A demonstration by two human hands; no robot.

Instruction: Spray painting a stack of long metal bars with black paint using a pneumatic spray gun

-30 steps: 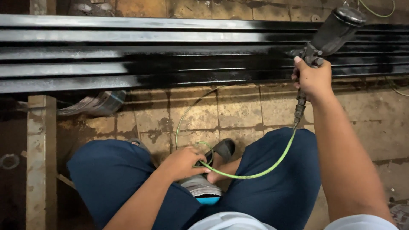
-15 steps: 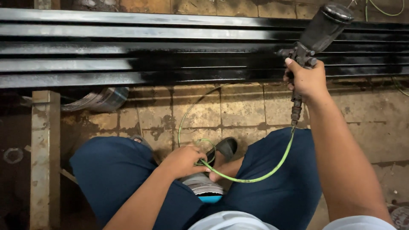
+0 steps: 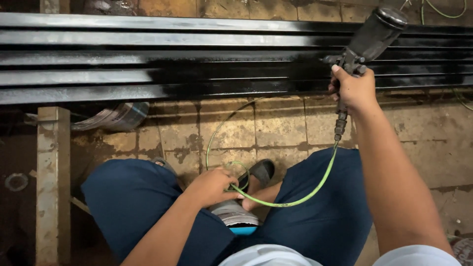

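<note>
My right hand [image 3: 355,91] grips a dark spray gun [image 3: 368,42] with a black cup on top, held up against several long metal bars [image 3: 148,64] lying side by side. The bars are black and glossy in the middle and right, still grey at the left. A thin green air hose [image 3: 295,199] runs down from the gun's handle and loops across my lap. My left hand [image 3: 213,187] is closed on that hose between my knees. I am crouched in dark blue trousers [image 3: 133,207].
A pale upright post [image 3: 51,172] stands at the left under the bars. Crumpled paper [image 3: 116,116] lies on the stained tile floor [image 3: 276,123] beneath them. A dark sandal [image 3: 261,172] shows between my knees. More green hose [image 3: 443,10] lies at the top right.
The view has slid slightly right along the bars. My right hand and the spray gun sit a little higher in the picture. My left hand keeps its hold on the hose.
</note>
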